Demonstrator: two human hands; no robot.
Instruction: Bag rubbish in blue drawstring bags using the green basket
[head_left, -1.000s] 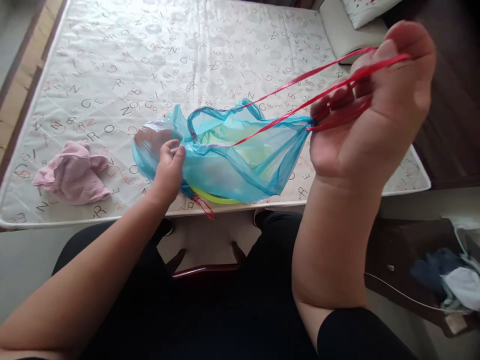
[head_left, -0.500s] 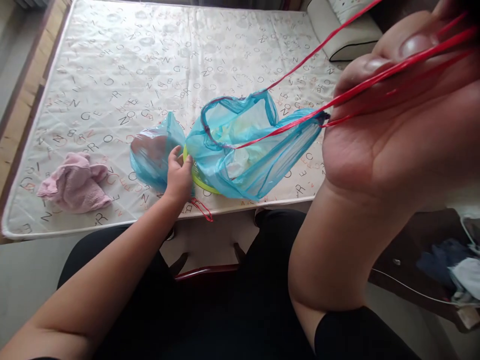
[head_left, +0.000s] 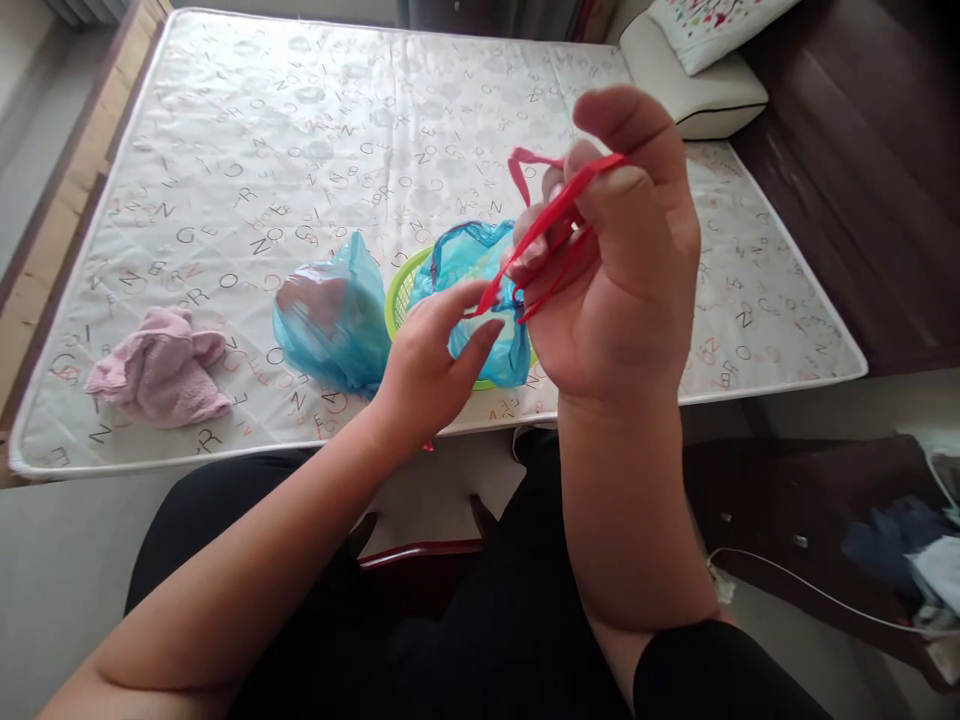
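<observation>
A blue plastic drawstring bag (head_left: pixel 469 250) lines a lime-green basket (head_left: pixel 397 290) on the mattress. Its red drawstring (head_left: pixel 551 215) is looped over and between the fingers of my right hand (head_left: pixel 619 270), which is raised in front of the basket and closed on the cord. My left hand (head_left: pixel 431 365) is at the bag's mouth, thumb and forefinger apart, with the fingertips beside the lower part of the drawstring. Its other fingers are partly hidden. Left of the basket stands a second, filled blue bag (head_left: pixel 330 315) with something brownish showing through.
A crumpled pink cloth (head_left: pixel 161 368) lies on the letter-printed mattress (head_left: pixel 300 130) at the left. A cushion (head_left: pixel 697 30) leans on a cream bolster (head_left: pixel 697 95) at the back right. Dark furniture with clothes (head_left: pixel 892 540) and a white cable (head_left: pixel 810 580) is low at right.
My right hand has come down and left, toward the basket, and the drawstring has slackened. My left hand has moved from the basket's rim to the bag's mouth. The bag has sunk into the basket.
</observation>
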